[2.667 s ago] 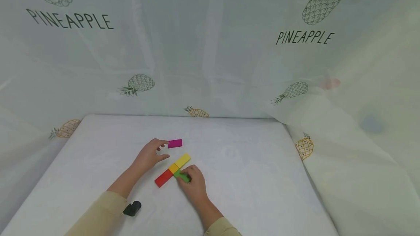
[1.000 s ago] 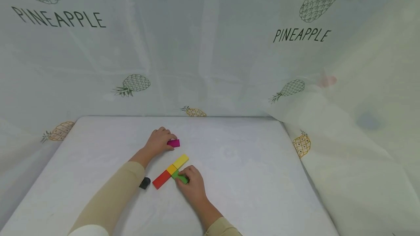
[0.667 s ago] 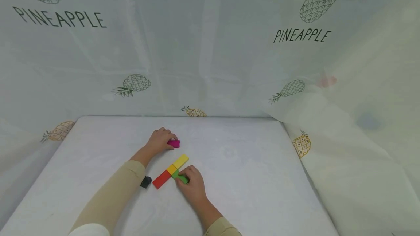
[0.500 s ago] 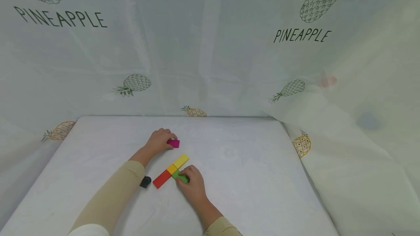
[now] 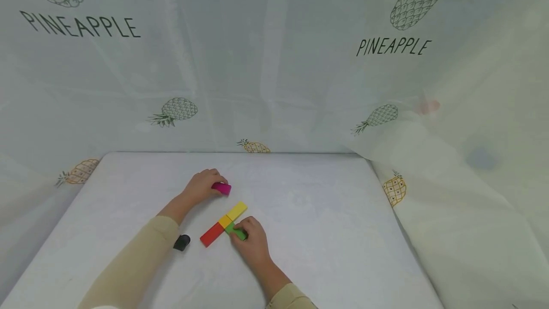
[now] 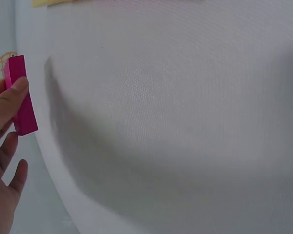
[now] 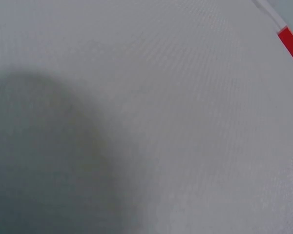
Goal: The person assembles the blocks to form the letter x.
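Note:
My left hand pinches a magenta rectangular block between thumb and fingers; the left wrist view shows the thumb across the block's face. Nearer to me, my right hand pinches a green block against a small orange square block. A yellow block and a red block extend from opposite sides of that square in one slanted line. In the right wrist view only an end of the red block shows, and the right hand is out of sight.
The blocks lie on a white-covered table. A small black object sits beside the left sleeve, left of the red block. Behind the table hangs a pale curtain printed with pineapples.
My left hand has gone from touching the magenta block's end to gripping it. It has since shifted slightly left with the block, which now slants. The right hand stays on the green block.

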`<state>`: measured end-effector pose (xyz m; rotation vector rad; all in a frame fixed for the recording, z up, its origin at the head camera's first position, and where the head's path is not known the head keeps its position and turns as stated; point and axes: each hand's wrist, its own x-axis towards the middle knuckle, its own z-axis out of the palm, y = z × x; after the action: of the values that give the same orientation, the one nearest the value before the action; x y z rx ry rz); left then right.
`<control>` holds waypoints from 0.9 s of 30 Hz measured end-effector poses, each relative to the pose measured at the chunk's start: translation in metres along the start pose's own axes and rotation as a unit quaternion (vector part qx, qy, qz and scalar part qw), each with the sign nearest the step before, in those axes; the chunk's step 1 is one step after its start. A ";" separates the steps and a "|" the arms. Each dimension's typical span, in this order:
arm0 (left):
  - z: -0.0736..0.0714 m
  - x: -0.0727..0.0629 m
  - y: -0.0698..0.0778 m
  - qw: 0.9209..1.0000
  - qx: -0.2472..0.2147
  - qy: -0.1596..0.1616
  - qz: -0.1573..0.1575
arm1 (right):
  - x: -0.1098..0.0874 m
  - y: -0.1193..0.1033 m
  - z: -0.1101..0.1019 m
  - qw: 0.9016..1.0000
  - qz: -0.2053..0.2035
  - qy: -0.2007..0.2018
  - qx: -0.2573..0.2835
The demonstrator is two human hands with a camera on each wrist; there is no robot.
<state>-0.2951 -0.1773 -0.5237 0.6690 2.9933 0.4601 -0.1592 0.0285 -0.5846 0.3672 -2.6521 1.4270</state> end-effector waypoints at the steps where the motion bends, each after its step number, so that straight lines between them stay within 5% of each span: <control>1: 0.000 -0.001 -0.001 1.000 0.000 0.002 0.003 | 0.000 0.000 0.000 1.000 0.000 0.000 0.000; 17: -0.003 -0.025 -0.005 1.000 0.002 0.008 0.011 | 0.000 0.000 0.001 1.000 -0.021 0.010 -0.001; 27: -0.003 -0.040 -0.005 0.999 -0.039 -0.011 0.012 | 0.000 -0.001 0.000 0.999 -0.031 0.013 0.001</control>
<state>-0.2613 -0.1998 -0.5233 0.6994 2.9327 0.5642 -0.1589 0.0281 -0.5842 0.4239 -2.5952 1.4064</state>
